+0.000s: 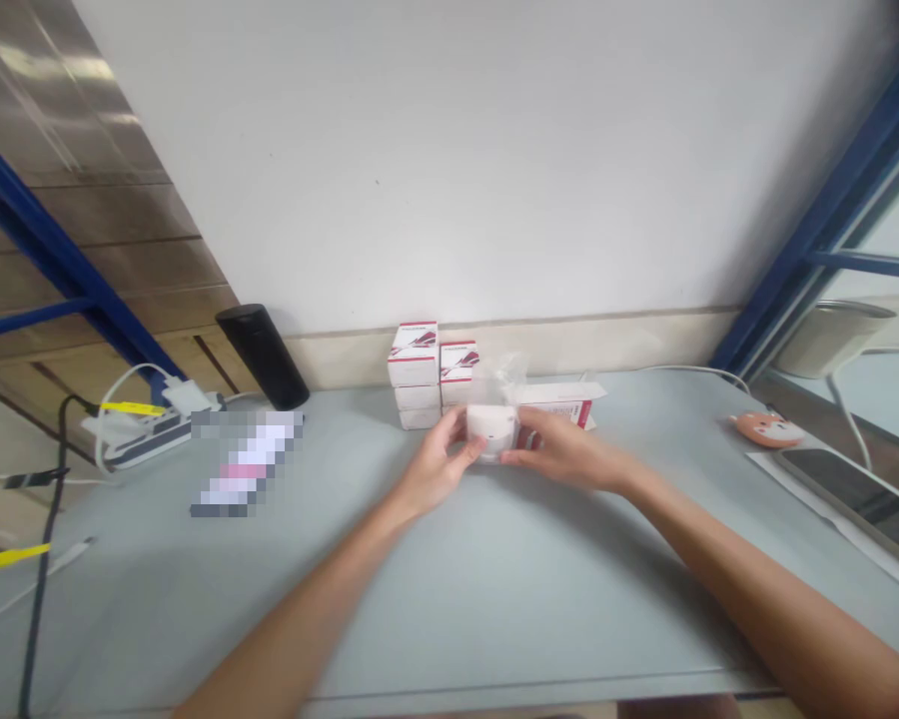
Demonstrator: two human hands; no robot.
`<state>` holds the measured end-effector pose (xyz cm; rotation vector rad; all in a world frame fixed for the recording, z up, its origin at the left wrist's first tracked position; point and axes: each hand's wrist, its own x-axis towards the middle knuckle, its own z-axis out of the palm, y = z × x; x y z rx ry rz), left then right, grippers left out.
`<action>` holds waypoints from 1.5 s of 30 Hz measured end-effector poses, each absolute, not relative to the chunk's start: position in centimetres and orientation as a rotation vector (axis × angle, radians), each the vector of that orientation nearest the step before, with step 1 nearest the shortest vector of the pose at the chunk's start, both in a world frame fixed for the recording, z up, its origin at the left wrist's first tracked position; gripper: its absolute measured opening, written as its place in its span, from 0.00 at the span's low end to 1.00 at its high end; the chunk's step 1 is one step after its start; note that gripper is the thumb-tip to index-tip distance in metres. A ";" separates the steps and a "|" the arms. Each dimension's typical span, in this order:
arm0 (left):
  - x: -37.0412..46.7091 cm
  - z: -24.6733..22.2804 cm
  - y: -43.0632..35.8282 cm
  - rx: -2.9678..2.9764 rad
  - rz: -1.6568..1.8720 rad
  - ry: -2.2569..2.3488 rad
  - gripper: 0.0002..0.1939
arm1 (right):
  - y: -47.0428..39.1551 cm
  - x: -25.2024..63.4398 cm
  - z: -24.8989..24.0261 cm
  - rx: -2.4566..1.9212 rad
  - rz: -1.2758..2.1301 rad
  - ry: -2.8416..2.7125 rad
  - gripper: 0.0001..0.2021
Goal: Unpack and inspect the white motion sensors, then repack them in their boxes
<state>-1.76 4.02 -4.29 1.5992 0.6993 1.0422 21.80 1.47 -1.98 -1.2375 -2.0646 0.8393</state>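
Observation:
A small white device, with clear plastic wrap rising behind it, is held just above or on the grey table near its middle. My left hand grips its left side, thumb across the front. On the other side, my right hand has its fingers on the device's right edge. Just behind my right hand lies an open white and red box. Several small white and red boxes are stacked against the wall, with another box beside them.
A black cylinder stands at the back left, near a pixelated flat object and a power strip with cables. On the right are an orange animal-face item, a dark flat device and a lamp-like object.

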 end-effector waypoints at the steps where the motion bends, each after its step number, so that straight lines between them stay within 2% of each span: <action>1: -2.0 -4.5 4.3 1.631 1.009 0.718 0.24 | 1.5 22.0 -1.9 -1.249 0.824 -2.055 0.20; 4: -2.7 -4.8 4.8 1.706 0.938 0.767 0.23 | 1.5 22.2 -1.7 -1.302 0.785 -1.999 0.19; 9: -2.7 -4.2 4.2 1.672 1.028 0.688 0.32 | 1.7 21.6 -2.4 -1.267 0.734 -2.061 0.16; 14: -2.1 -4.4 4.4 1.699 0.969 0.736 0.22 | 1.7 21.6 -2.5 -1.257 0.754 -2.085 0.15; 20: -2.2 -4.9 4.3 1.754 0.890 0.764 0.29 | 1.5 21.1 -3.1 -1.188 0.752 -2.119 0.22; 25: -1.6 -4.5 4.1 1.527 1.000 0.804 0.27 | 1.4 20.5 -3.8 -1.108 0.800 -2.012 0.23; 29: -1.7 -3.0 4.4 1.097 1.240 0.753 0.24 | 1.5 20.7 -2.9 -1.118 1.005 -1.833 0.18; 33: -2.1 -1.6 4.7 0.877 1.282 0.637 0.24 | 1.3 21.2 -1.3 -1.088 1.022 -1.693 0.17; 42: -1.5 -1.9 3.8 0.916 1.222 0.602 0.29 | 0.5 19.3 -1.0 -1.202 1.059 -1.536 0.18; 45: -1.1 -2.1 3.7 0.918 1.229 0.638 0.28 | 0.1 19.1 -0.5 -1.151 1.049 -1.424 0.16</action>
